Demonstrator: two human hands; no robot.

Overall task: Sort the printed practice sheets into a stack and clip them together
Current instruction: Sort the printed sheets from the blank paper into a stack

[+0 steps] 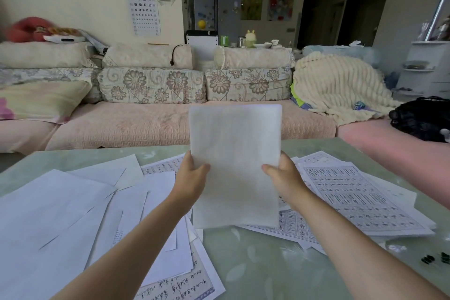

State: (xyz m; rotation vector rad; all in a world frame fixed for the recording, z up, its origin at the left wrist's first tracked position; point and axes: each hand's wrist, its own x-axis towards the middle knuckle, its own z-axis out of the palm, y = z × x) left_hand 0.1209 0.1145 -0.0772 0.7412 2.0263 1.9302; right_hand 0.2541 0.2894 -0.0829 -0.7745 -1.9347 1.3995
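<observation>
A stack of white sheets (235, 165) stands upright above the table, blank back side toward me and blurred. My left hand (192, 174) grips its left edge and my right hand (283, 179) grips its right edge. Its bottom edge hangs just over the table. Loose sheets (60, 214) lie overlapping at the left, mostly blank side up. Printed practice sheets (360, 200) with character grids lie spread at the right. Small dark binder clips (435, 258) sit near the right edge.
The table (255, 273) has a pale green glass top. Behind it runs a pink sofa (151, 122) with floral cushions, a cream blanket (341, 85) and a black bag (423, 117) at the right.
</observation>
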